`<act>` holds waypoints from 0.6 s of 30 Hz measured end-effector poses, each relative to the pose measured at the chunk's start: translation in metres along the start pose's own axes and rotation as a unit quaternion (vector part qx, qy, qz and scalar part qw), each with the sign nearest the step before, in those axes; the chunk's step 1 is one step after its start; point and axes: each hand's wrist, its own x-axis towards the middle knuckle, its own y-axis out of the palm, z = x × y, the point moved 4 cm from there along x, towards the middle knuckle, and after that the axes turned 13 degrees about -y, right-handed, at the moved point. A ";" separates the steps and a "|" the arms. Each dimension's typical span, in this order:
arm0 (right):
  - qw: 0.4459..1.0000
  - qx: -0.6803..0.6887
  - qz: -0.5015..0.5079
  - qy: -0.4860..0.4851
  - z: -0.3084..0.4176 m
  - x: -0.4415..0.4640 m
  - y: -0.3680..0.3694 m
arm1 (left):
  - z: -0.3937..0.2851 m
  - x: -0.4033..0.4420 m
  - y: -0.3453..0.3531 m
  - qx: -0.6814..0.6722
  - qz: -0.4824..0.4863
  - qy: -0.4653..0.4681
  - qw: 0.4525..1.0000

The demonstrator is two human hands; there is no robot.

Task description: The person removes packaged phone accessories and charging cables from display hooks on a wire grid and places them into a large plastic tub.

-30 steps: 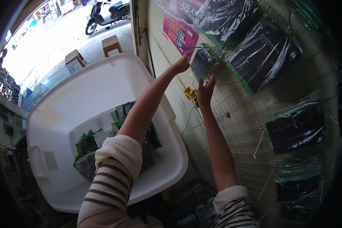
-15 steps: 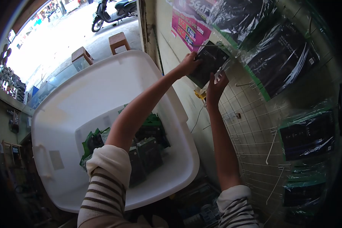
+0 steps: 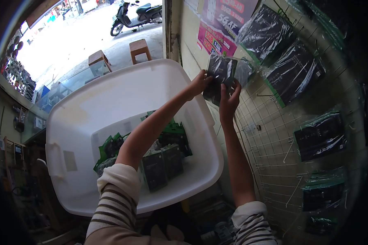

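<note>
My left hand (image 3: pixel 200 84) grips the left edge of a dark, flat plastic-wrapped package (image 3: pixel 221 69) in front of the wall rack. My right hand (image 3: pixel 230 98) is closed on its lower right side, thumb against the front. Whether the package touches a rack hook, I cannot tell. Below my left forearm, a large white plastic tub (image 3: pixel 122 83) contains several dark packages (image 3: pixel 154 171) with green edges. Similar wrapped packages (image 3: pixel 294 73) hang to the right of my hands.
A wire grid rack (image 3: pixel 270 151) with protruding hooks covers the right wall. A pink poster (image 3: pixel 221 34) is stuck up behind. Beyond the tub are a glass case (image 3: pixel 71 87), brown stools (image 3: pixel 140 50) and a parked scooter (image 3: pixel 137 18) outside.
The package has turned more upright in my hands, its shiny plastic now showing. The view has shifted, so the tub and the stools appear farther right.
</note>
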 end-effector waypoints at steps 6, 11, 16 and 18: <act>0.997 0.013 0.015 -0.081 0.045 0.002 -0.001 | -0.015 -0.042 -0.009 -0.077 0.026 0.106 0.991; 0.987 -0.044 0.034 -0.153 0.102 -0.009 -0.015 | -0.030 -0.118 -0.026 -0.096 -0.002 0.265 0.959; 0.952 -0.042 0.070 -0.296 0.177 -0.018 -0.021 | -0.041 -0.217 -0.053 0.005 -0.106 0.296 0.949; 0.964 0.068 0.122 -0.224 0.186 -0.034 -0.010 | -0.036 -0.257 -0.063 -0.053 -0.119 0.308 0.943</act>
